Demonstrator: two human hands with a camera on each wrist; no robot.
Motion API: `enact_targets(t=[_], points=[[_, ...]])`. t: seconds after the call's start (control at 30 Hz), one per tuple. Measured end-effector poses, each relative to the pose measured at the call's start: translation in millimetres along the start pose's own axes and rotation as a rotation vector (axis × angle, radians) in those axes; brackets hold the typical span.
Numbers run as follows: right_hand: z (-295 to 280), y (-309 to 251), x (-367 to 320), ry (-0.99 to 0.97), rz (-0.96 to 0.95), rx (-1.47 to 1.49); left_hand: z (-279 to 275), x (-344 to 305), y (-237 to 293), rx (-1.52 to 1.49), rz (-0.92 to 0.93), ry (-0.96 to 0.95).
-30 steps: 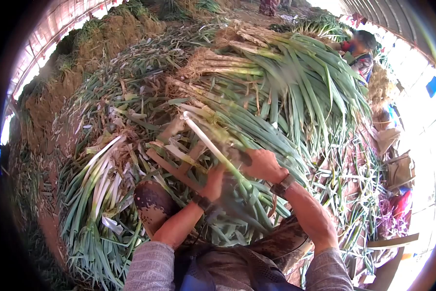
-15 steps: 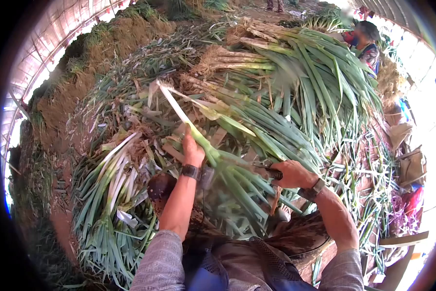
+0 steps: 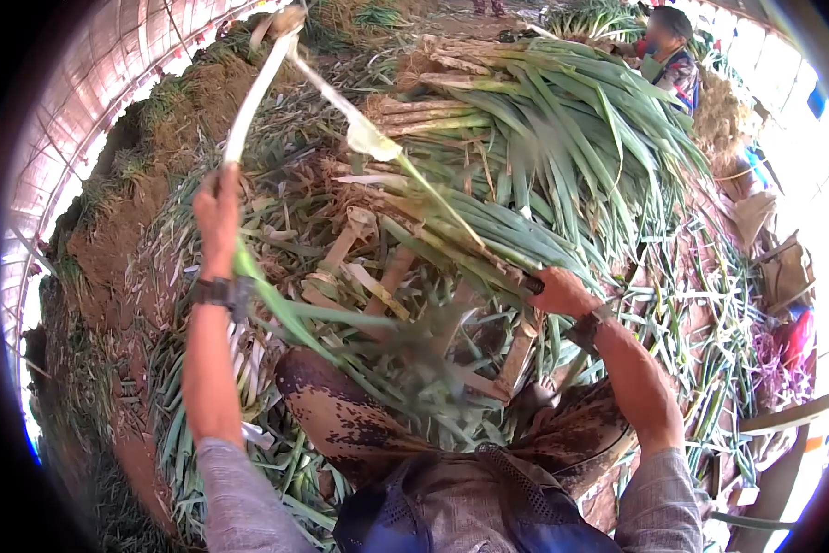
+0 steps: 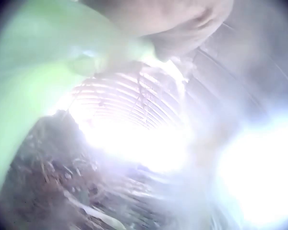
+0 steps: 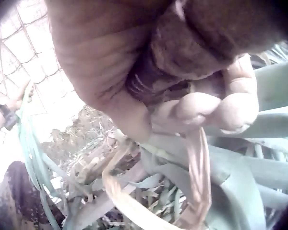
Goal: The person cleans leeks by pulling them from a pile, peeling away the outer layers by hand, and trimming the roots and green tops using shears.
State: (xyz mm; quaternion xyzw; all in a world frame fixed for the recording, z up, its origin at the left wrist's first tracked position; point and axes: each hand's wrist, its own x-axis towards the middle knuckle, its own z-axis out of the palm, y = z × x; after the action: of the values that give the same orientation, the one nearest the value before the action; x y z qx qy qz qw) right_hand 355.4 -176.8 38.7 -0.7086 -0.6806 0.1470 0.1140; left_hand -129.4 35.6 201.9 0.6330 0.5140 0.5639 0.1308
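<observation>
Leek and outer strip, seen from above. My left grip (image 3: pixel 217 217) is raised at upper left, fingers curled round the leek (image 3: pixel 256 101). The white shank rises above my hand to the root end (image 3: pixel 288 20), and green leaves trail below it, across my wrist strap (image 3: pixel 213 292). My right grip (image 3: pixel 564 293) is closed round a dark handle (image 5: pixel 146 81). From near the root end a pale strip (image 3: pixel 438 195) slants down towards my right grip — whether fingers or tool secure its lower end, I cannot tell. In the right wrist view, dry leaf strips (image 5: pixel 198 172) hang beneath my curled fingers. Beyond lies a heap of leeks (image 3: pixel 571 138), roots to the left; pale-shanked leeks (image 3: pixel 248 355) lie beside my knee (image 3: pixel 327 401). A second person (image 3: pixel 677 69) is at upper right. The left wrist view is largely washed out.
</observation>
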Motion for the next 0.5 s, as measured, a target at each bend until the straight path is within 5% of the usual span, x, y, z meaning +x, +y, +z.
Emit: enact_targets(t=[0.07,0.2,0.27,0.33,0.47,0.5], points=[[1,5,3,-0.026,0.032,0.007,-19,15,42,0.143,0.086,0.142],[-10,-4,3,-0.08,0.018,-0.001,-122,78,41,0.804,0.308,0.095],[-14,-6,-1,-0.112,0.037,0.046,-164,65,55,0.731,0.071,0.245],[-10,7,6,-0.012,-0.009,0.178,-259,78,-22,0.86,0.409,0.221],[-19,13,22,-0.071,0.338,0.48,-354,1,-152,1.658,0.301,0.397],[-24,10,22,-0.119,0.283,0.453,-343,-18,-167,1.429,0.147,0.249]])
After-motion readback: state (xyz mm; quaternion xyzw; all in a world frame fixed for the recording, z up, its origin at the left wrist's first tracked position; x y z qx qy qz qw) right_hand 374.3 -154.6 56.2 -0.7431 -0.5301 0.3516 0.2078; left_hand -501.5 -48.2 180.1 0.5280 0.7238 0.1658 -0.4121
